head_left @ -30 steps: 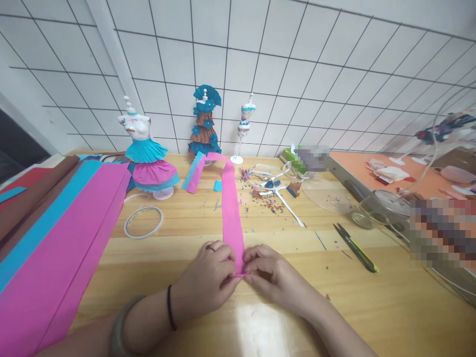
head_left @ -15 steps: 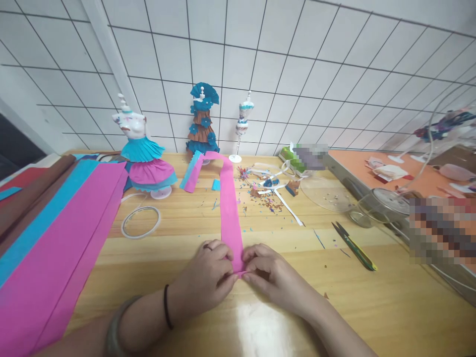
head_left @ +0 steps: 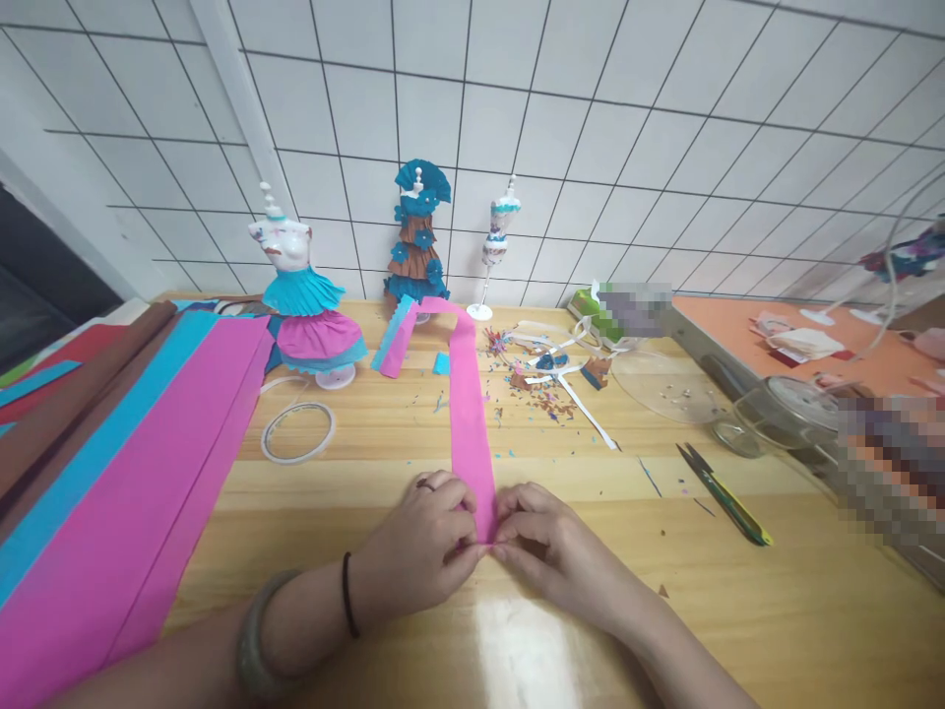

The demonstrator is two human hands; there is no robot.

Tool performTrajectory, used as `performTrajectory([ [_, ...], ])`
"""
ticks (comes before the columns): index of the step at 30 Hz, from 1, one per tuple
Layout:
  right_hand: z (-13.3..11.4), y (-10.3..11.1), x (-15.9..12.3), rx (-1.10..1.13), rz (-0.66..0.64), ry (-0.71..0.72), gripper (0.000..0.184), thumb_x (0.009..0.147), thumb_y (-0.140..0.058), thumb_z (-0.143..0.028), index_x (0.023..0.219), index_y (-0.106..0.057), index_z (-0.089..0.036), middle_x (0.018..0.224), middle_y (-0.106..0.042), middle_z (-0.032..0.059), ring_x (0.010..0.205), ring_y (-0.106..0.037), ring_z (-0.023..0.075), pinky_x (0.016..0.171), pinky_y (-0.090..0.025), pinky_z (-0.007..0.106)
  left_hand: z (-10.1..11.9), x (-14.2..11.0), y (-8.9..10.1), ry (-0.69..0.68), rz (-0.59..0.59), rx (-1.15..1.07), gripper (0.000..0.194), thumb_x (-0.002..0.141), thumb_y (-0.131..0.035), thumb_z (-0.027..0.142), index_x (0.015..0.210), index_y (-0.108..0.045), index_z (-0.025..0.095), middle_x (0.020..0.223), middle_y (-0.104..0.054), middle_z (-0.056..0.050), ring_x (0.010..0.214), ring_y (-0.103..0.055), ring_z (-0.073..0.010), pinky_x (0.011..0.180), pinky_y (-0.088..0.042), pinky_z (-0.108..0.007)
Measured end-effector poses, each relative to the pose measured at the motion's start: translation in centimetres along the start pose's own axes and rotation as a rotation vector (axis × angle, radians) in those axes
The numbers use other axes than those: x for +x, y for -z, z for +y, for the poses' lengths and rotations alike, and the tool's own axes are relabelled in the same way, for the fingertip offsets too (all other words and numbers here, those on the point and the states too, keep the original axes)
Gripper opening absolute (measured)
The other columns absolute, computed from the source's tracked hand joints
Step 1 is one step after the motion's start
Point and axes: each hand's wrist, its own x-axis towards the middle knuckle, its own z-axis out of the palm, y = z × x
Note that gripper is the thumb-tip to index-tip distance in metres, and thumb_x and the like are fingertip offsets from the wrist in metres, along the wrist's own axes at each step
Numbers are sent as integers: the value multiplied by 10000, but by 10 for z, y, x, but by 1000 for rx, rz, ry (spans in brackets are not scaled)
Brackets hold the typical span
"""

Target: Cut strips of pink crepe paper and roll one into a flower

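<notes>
A long pink crepe paper strip [head_left: 470, 414] runs down the wooden table [head_left: 738, 611] toward me. Its near end is pinched from both sides: my left hand [head_left: 424, 547] grips it on the left, my right hand [head_left: 546, 542] on the right, fingertips pressed together on the folded end. A ring sits on my left hand, with a black band and a grey-green bangle on that wrist. The strip's far end loops back near a blue and brown paper-dressed mannequin [head_left: 416, 236].
Wide pink, blue and brown paper sheets [head_left: 125, 463] lie at the left. A mannequin in a blue and pink skirt [head_left: 306, 310], a bare small mannequin [head_left: 496, 241], a tape roll [head_left: 297, 431], paper scraps [head_left: 550, 379], snips [head_left: 727, 497] and clear plastic domes [head_left: 789, 404] are around.
The view has shifted slightly, so everything sits a little further right. My hands stay pinched on the strip's near end, with only small finger movement.
</notes>
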Motion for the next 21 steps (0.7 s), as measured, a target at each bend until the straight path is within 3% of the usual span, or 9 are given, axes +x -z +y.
performTrajectory([
  [9,0,1,1,5,-20,-11,174,829,-543,-207,660,-568,-177,856,-573,54,860,-530,162,739,-438,293,0,0,-1,21,9,-10,183,792,-537,211,618,-535,156,859,-531,-22,870,-456,-169,821,-316,-345],
  [17,-1,5,1,3,-49,11,153,862,-490,-199,847,-642,-185,860,-581,58,857,-524,157,765,-429,299,-1,3,-2,14,18,-12,195,802,-511,187,613,-543,150,861,-538,-27,873,-455,-168,822,-327,-337],
  [21,0,2,1,-29,-40,24,157,859,-488,-201,810,-636,-182,837,-583,61,836,-522,164,741,-430,305,-1,2,-1,15,19,-8,208,802,-515,209,605,-550,154,857,-538,-31,878,-456,-176,819,-330,-340],
])
